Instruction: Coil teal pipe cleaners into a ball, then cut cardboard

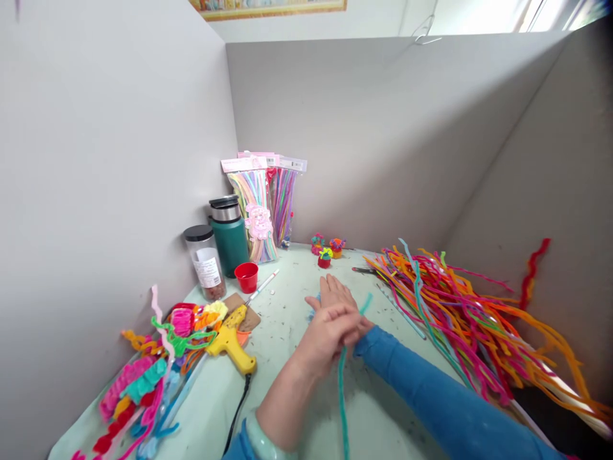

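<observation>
My right hand (pixel 338 294) lies flat on the table, its fingers stretched forward and thumb out to the left. A light blue fuzzy piece (pixel 312 310) peeks out from under it, mostly hidden. Across the right wrist rests my left hand (pixel 330 329), its fingers curled closed around a teal pipe cleaner (pixel 342 402). One end of that pipe cleaner sticks up past the wrist; the longer part hangs toward the near edge. Where the fingers meet it is partly hidden.
To the left are a yellow glue gun (pixel 232 342), a pile of coloured pipe-cleaner pieces (pixel 143 377), a red cup (pixel 246 277), a jar (pixel 205 265) and a green bottle (pixel 230 239). Loose pipe cleaners (pixel 460 306) heap on the right. Small pots (pixel 325 257) stand behind.
</observation>
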A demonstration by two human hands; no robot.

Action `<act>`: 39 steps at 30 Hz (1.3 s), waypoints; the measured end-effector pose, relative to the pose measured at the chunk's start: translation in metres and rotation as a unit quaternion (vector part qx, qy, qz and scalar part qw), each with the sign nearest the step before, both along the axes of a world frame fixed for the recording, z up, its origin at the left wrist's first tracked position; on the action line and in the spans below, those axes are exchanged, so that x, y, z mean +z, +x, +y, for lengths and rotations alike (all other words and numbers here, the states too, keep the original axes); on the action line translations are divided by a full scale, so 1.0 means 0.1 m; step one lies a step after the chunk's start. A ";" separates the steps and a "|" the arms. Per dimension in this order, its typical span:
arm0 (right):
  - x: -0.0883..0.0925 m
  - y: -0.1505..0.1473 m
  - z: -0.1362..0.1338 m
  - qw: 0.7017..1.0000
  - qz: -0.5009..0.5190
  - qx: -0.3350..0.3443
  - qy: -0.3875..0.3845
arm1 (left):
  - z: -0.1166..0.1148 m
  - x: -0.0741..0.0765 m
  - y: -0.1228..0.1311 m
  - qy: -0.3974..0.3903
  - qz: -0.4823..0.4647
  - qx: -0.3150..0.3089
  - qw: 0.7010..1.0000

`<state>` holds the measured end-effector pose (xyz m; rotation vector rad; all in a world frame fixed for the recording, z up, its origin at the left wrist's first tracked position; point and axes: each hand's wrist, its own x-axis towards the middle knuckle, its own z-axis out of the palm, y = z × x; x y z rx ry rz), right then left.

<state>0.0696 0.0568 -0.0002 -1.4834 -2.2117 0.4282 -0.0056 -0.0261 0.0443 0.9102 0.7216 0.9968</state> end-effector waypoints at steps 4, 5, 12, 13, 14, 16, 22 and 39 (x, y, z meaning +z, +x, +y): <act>0.01 -0.16 0.08 0.996 -0.055 -0.062 0.020 | -0.18 0.04 0.05 0.045 0.020 -0.206 0.977; -0.04 -0.19 0.06 0.995 -0.082 -0.061 0.013 | -0.20 0.03 0.07 0.044 0.029 -0.227 0.972; -0.29 -0.18 0.03 0.988 -0.135 0.066 -0.034 | -0.17 -0.03 0.13 0.038 0.074 -0.192 0.978; -0.24 -0.15 0.08 0.986 -0.135 0.083 -0.049 | -0.16 -0.04 0.12 0.039 0.076 -0.187 0.979; -0.17 -0.13 0.13 0.984 -0.134 0.094 -0.066 | -0.15 -0.06 0.12 0.039 0.077 -0.188 0.978; -0.05 -0.12 0.20 0.985 -0.123 0.092 -0.080 | -0.14 -0.07 0.12 0.042 0.075 -0.198 0.976; -0.18 -0.27 0.07 0.991 -0.107 0.078 0.011 | -0.16 -0.03 0.08 0.051 0.070 -0.208 0.974; -0.03 0.81 -0.38 0.949 0.293 -0.077 0.087 | 0.12 -0.28 0.14 -0.098 -0.042 -0.020 0.994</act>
